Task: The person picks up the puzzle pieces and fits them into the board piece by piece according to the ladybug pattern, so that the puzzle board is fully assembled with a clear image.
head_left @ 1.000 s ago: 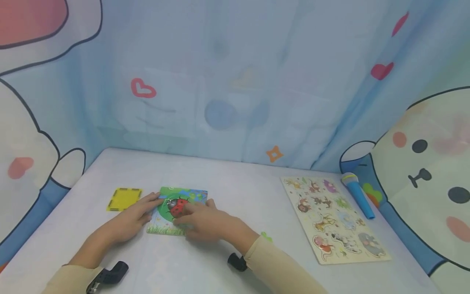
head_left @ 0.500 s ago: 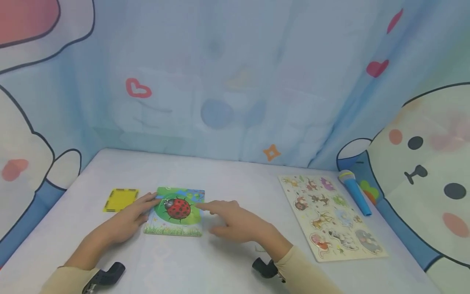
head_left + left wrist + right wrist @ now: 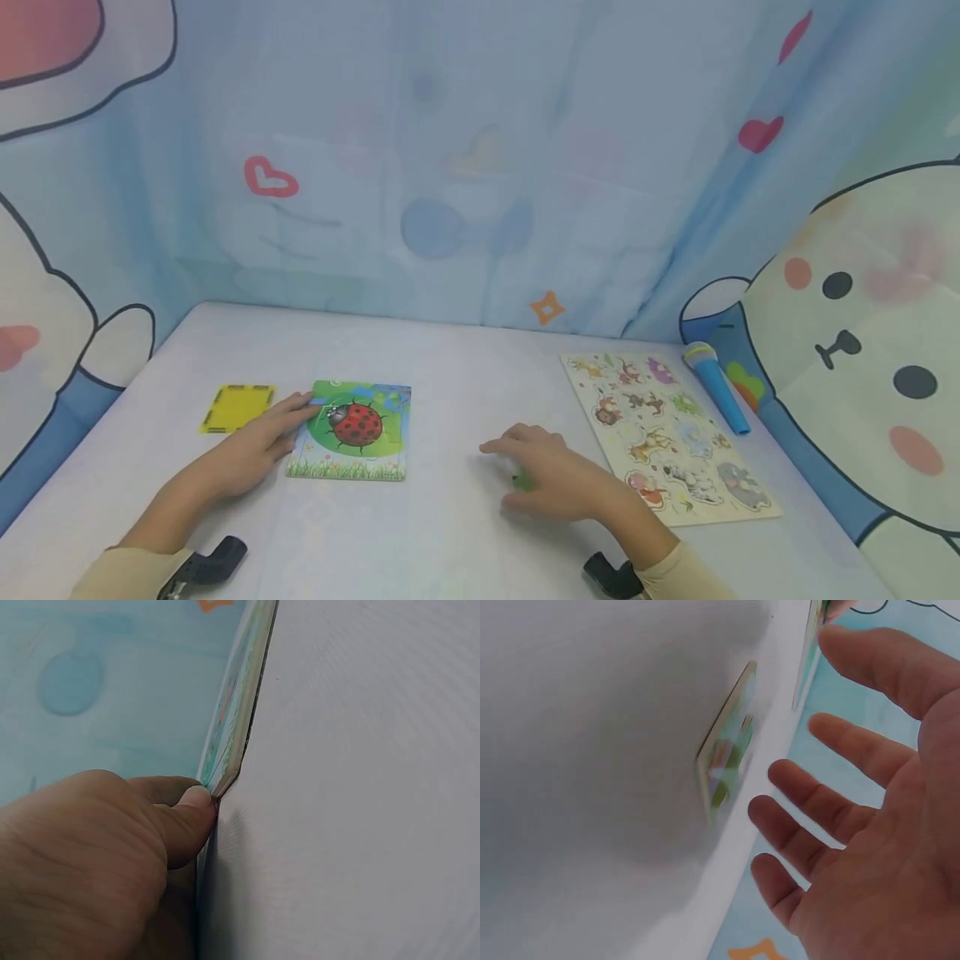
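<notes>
A square picture board with a red ladybug [image 3: 356, 425] lies flat on the white table. My left hand [image 3: 251, 454] rests at its left side, fingertips over the upper left edge. In the left wrist view the thumb [image 3: 191, 825] touches the corner of the board [image 3: 244, 697]. My right hand [image 3: 558, 479] hovers over the table to the right with fingers spread, holding nothing. Below it, the right wrist view shows a small flat square piece [image 3: 731, 750] with a green picture, mostly hidden by the hand in the head view.
A yellow square tile [image 3: 236, 407] with dark-marked edges lies left of the board. At the right are a wooden animal puzzle [image 3: 660, 433] and a blue toy microphone [image 3: 718, 387]. A printed blue curtain [image 3: 450, 167] hangs behind the table.
My right hand has left the ladybug board and moved right, to above the small piece. The left hand has stayed at the board's left edge.
</notes>
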Action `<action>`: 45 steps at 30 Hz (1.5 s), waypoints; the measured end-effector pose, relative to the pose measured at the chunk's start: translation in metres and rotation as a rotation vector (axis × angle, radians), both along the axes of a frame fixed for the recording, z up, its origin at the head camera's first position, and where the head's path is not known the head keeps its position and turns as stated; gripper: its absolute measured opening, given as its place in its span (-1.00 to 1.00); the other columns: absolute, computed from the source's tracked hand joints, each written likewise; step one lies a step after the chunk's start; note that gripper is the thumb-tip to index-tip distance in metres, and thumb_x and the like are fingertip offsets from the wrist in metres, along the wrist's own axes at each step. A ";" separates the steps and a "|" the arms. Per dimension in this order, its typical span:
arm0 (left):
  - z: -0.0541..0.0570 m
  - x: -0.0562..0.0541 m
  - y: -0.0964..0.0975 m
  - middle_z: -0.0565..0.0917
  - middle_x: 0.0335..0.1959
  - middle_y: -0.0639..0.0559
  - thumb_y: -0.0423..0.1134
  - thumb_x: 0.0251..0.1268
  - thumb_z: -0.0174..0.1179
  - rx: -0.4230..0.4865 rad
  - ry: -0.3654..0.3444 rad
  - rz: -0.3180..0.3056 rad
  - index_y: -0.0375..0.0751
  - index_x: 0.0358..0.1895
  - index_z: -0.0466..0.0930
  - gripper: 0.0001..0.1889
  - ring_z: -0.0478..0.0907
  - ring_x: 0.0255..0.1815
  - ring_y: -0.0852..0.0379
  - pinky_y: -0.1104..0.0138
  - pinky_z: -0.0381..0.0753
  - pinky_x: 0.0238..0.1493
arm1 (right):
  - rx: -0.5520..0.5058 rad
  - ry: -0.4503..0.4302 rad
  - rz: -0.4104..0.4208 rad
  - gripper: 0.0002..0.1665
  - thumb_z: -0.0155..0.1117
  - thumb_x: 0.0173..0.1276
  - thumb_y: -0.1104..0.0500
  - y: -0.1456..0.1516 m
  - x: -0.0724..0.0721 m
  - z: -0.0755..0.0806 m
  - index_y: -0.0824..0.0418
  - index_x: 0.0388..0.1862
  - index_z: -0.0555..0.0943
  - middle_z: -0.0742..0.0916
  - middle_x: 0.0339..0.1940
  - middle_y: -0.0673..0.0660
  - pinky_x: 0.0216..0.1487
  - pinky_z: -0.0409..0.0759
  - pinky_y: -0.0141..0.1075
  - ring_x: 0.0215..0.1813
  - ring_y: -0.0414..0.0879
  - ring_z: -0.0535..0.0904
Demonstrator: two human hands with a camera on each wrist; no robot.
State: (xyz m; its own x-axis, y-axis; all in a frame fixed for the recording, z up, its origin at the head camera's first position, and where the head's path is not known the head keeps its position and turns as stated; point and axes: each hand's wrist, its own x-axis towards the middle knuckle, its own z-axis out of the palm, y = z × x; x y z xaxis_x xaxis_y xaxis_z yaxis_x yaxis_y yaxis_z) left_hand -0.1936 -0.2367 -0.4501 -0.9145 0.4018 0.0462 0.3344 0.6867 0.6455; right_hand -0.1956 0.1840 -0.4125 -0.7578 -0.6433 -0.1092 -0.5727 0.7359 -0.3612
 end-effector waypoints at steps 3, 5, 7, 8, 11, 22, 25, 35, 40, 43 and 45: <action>0.000 0.000 -0.002 0.10 0.53 -0.20 -0.41 0.44 0.03 -0.001 0.002 0.000 -0.20 0.45 0.28 -0.47 -0.10 0.52 -0.31 -0.25 0.02 0.38 | 0.026 -0.014 -0.034 -0.31 0.45 0.13 0.00 0.009 0.004 0.000 -0.03 0.28 0.52 0.54 0.02 -0.05 -0.02 0.36 -0.09 -0.01 -0.15 0.39; 0.000 -0.001 -0.004 0.10 0.53 -0.21 -0.41 0.43 0.04 0.002 0.003 0.001 -0.20 0.45 0.28 -0.47 -0.11 0.53 -0.31 -0.26 0.01 0.39 | 0.034 -0.025 -0.050 -0.35 0.47 0.10 0.00 0.014 0.005 0.001 -0.04 0.23 0.56 0.52 -0.03 -0.06 -0.06 0.37 -0.11 -0.05 -0.15 0.37; 0.000 -0.001 -0.005 0.10 0.53 -0.20 -0.41 0.43 0.05 0.007 0.003 0.003 -0.20 0.45 0.29 -0.46 -0.12 0.53 -0.30 -0.26 0.00 0.39 | 0.038 -0.036 -0.063 -0.37 0.49 0.06 0.02 0.018 0.006 0.002 -0.04 0.18 0.58 0.52 -0.07 -0.06 -0.08 0.40 -0.12 -0.08 -0.14 0.37; 0.000 -0.002 -0.006 0.11 0.53 -0.20 -0.41 0.42 0.05 0.009 0.002 0.003 -0.19 0.45 0.29 -0.46 -0.12 0.53 -0.30 -0.26 -0.01 0.39 | 0.045 -0.041 -0.070 -0.37 0.50 0.05 0.03 0.020 0.006 0.003 -0.05 0.17 0.58 0.51 -0.08 -0.07 -0.08 0.42 -0.12 -0.10 -0.14 0.37; 0.001 -0.003 -0.006 0.11 0.53 -0.19 -0.40 0.43 0.06 0.012 0.003 0.002 -0.19 0.45 0.29 -0.47 -0.13 0.53 -0.29 -0.26 -0.02 0.39 | 0.052 -0.055 -0.078 -0.39 0.48 0.05 0.10 0.024 0.005 0.003 -0.06 0.15 0.58 0.52 -0.11 -0.09 -0.11 0.48 -0.16 -0.15 -0.15 0.40; -0.001 -0.005 -0.006 0.10 0.53 -0.19 -0.40 0.43 0.05 0.019 -0.002 -0.006 -0.18 0.45 0.29 -0.47 -0.15 0.54 -0.28 -0.27 -0.04 0.39 | -0.032 0.005 -0.009 -0.48 0.41 0.06 0.21 0.015 -0.006 -0.004 -0.02 0.06 0.58 0.54 -0.19 -0.15 -0.17 0.49 -0.30 -0.20 -0.20 0.45; 0.000 -0.005 -0.007 0.11 0.53 -0.19 -0.40 0.44 0.04 0.016 -0.003 -0.013 -0.18 0.45 0.28 -0.47 -0.15 0.54 -0.29 -0.26 -0.03 0.40 | -0.060 0.040 0.013 -0.50 0.41 0.10 0.20 0.003 -0.011 -0.004 -0.01 0.06 0.56 0.55 -0.18 -0.12 -0.21 0.49 -0.32 -0.21 -0.19 0.46; 0.005 -0.002 -0.007 0.11 0.52 -0.22 -0.41 0.43 0.04 0.018 -0.010 -0.004 -0.21 0.44 0.29 -0.47 -0.14 0.53 -0.31 -0.26 -0.04 0.40 | -0.093 0.018 0.086 -0.60 0.42 0.14 0.15 -0.058 -0.034 0.004 -0.08 -0.02 0.59 0.54 -0.14 -0.15 -0.15 0.53 -0.34 -0.14 -0.14 0.50; 0.000 -0.001 -0.004 0.12 0.52 -0.21 -0.42 0.42 0.05 0.034 -0.013 -0.005 -0.19 0.44 0.30 -0.47 -0.14 0.53 -0.31 -0.27 -0.04 0.39 | -0.107 0.005 0.147 -0.65 0.41 0.14 0.17 -0.087 -0.040 0.002 -0.06 -0.07 0.62 0.55 -0.15 -0.12 -0.12 0.52 -0.39 -0.12 -0.17 0.51; -0.001 -0.001 -0.001 0.12 0.52 -0.20 -0.43 0.42 0.05 0.040 -0.011 -0.007 -0.19 0.44 0.30 -0.47 -0.13 0.53 -0.30 -0.26 -0.04 0.40 | -0.112 0.009 0.164 -0.67 0.43 0.12 0.17 -0.101 -0.043 -0.001 -0.04 -0.11 0.64 0.56 -0.14 -0.11 -0.09 0.52 -0.40 -0.12 -0.20 0.50; -0.001 0.000 0.001 0.12 0.53 -0.20 -0.43 0.42 0.04 0.038 -0.015 -0.006 -0.19 0.44 0.31 -0.47 -0.13 0.53 -0.30 -0.26 -0.04 0.40 | -0.105 0.005 0.172 -0.67 0.43 0.10 0.16 -0.109 -0.044 -0.003 -0.03 -0.11 0.65 0.56 -0.13 -0.11 -0.06 0.51 -0.41 -0.10 -0.22 0.49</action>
